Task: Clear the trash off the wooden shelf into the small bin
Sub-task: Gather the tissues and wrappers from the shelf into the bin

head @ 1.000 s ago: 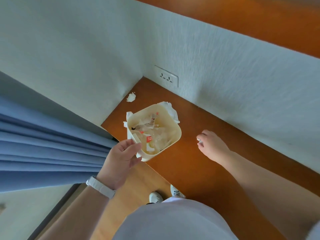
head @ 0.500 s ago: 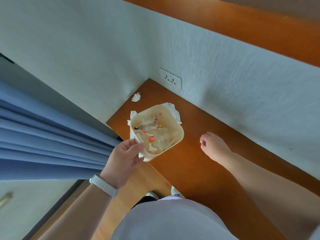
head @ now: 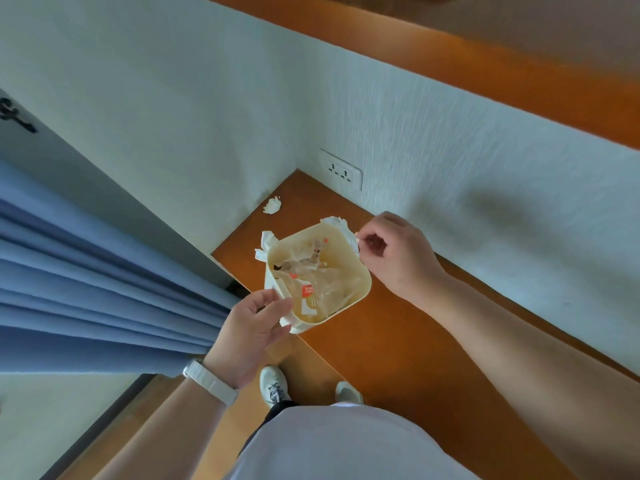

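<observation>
Cream small bin, part-filled with wrappers, stands at the wooden shelf edge, its near rim gripped by the left hand. Right hand pinches a pale scrap over the far rim. One crumpled tissue lies uncollected in the far corner.

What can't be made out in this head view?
Head view:
- Whether the right hand holds a scrap: curled fingers hide it.
- Red label's print in the small cream plastic bin the left hand grips: too small.
- Orange-brown wooden shelf's right end: cut off by the edge.
</observation>
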A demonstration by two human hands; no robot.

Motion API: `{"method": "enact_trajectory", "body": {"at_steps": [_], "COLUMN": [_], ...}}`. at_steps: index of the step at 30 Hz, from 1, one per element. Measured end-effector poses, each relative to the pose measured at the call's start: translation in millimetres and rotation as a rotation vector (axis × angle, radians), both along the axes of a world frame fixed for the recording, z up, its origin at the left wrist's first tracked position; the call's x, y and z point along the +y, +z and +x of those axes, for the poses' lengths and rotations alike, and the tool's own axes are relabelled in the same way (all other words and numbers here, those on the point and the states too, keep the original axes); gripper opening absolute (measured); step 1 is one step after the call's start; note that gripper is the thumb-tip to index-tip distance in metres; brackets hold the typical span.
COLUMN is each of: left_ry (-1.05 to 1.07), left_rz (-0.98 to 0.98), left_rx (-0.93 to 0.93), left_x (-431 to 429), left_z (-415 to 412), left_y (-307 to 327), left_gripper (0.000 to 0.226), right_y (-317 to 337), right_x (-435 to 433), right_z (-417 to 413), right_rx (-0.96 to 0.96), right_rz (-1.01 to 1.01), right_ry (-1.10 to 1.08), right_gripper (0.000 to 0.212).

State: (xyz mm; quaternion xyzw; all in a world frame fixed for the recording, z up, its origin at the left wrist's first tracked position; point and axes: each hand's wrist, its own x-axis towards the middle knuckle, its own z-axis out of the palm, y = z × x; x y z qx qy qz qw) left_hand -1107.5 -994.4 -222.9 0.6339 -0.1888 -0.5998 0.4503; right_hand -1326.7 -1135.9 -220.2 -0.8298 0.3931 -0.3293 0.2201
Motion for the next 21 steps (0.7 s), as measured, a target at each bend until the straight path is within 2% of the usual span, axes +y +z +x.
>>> {"method": "enact_trajectory", "body": {"at_steps": [8, 12, 18, 21], "left_ry": [-0.024, -0.042, -0.044, -0.068], "left_rz": [-0.019, -0.017, -0.002, 0.007], "left_rx": [0.026, 0.045, 0.027, 0.003], "left_x": [-0.5, -2.2, -15.9, -24.5], "left_z": [24.7, 46.2, 82.6, 100.1], "left_y": [-0.3, -3.8, -8.6, -9.8], "left_gripper": [0.024, 0.024, 0.025, 0.025], "right_y": [16.2, 18.2, 17.2, -3.5], "right_x": [12.4, 10.0, -11.7, -30.3], "right_z": [60.0, 74.9, 75.7, 71.0], "right_rx": [0.112, 0.202, 0.337, 0.403], "right_rz": [0.006, 0.034, 0.035, 0.122], "right_ry": [0.229, 0.277, 0.165, 0.061], "right_gripper": [0.003, 0.018, 0.043, 0.044]}}
